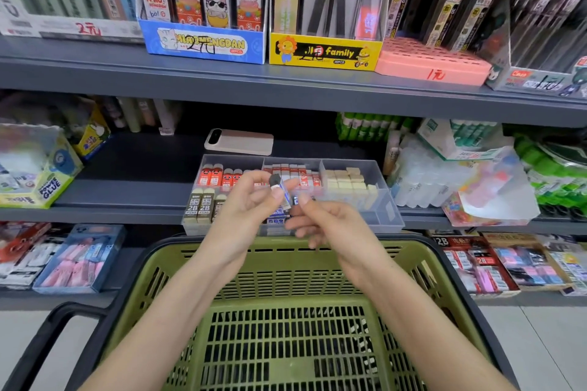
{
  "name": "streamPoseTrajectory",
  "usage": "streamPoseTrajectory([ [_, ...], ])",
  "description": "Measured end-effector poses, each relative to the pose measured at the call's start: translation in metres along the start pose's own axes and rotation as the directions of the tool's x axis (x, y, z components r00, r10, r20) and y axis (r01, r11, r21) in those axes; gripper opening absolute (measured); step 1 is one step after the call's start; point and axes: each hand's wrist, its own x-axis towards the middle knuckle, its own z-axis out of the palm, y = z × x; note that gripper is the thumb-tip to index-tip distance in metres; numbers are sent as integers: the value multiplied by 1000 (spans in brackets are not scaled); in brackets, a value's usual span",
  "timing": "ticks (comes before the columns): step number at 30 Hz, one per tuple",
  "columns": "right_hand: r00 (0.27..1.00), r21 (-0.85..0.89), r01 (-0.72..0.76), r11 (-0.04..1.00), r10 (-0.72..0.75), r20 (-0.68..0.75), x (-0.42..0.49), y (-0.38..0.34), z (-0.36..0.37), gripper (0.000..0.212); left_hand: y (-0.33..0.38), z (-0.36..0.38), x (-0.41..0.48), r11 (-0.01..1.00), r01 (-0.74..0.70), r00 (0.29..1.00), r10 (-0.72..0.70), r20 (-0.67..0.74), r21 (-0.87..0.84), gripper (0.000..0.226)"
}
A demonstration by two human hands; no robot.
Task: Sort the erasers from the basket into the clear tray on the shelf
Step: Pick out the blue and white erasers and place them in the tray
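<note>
A clear divided tray (386, 200) sits on the middle shelf, holding rows of red-sleeved, 2B khaki, white-and-red and plain cream erasers. Over its front part, my left hand (251, 200) pinches a blue-sleeved eraser (283, 192) with a dark end, tilted upward. My right hand (324, 220) is just to the right of it, fingers curled, thumb tip near another small blue-sleeved eraser (297, 200); whether it holds that one is unclear. The green basket (286, 267) stands below my forearms, its mesh bottom showing.
A phone (239, 141) lies on the shelf behind the tray. Glue boxes (44, 174) stand to the left, glue sticks and bagged goods (460, 178) to the right. Pencil-lead display boxes fill the upper shelf (286, 86). Eraser packs lie on the lower shelf either side of the basket.
</note>
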Motion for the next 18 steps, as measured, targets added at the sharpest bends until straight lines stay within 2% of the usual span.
streamPoseTrajectory([
  [3, 995, 316, -97, 944, 80, 67, 2, 0, -3, 18, -1, 11, 1, 998, -57, 996, 59, 64, -30, 25],
  [5, 990, 446, -132, 885, 98, 100, 4, 0, -6, 24, -1, 15, 3, 996, -88, 991, 90, 94, -29, 19],
  [8, 991, 546, -126, 828, 81, 107, 9, 0, -12, 26, 1, 18, 5, 993, -105, 987, 98, 127, 53, 19],
  [10, 998, 512, -56, 857, 61, 6, 15, -2, -19, 18, -4, 15, 7, 946, -164, 986, 146, 84, 279, 18],
  [11, 996, 450, -1, 893, 44, -83, 19, -3, -23, 13, -9, 12, 9, 861, -194, 980, 194, 49, 469, 19],
  [13, 959, 222, 85, 971, -20, -282, 28, -5, -29, 10, -19, 4, 9, 564, -237, 951, 302, 70, 791, 33],
  [15, 899, -31, 110, 993, -113, -424, 40, -4, -32, 16, -30, -2, 9, 300, -282, 928, 328, 179, 911, 44],
  [16, 873, -145, 104, 984, -160, -460, 45, -2, -31, 17, -35, -3, 9, 205, -303, 921, 315, 230, 931, 47],
  [18, 841, -357, 71, 931, -249, -481, 54, 0, -25, 15, -40, -3, 8, 95, -317, 920, 275, 281, 944, 53],
])
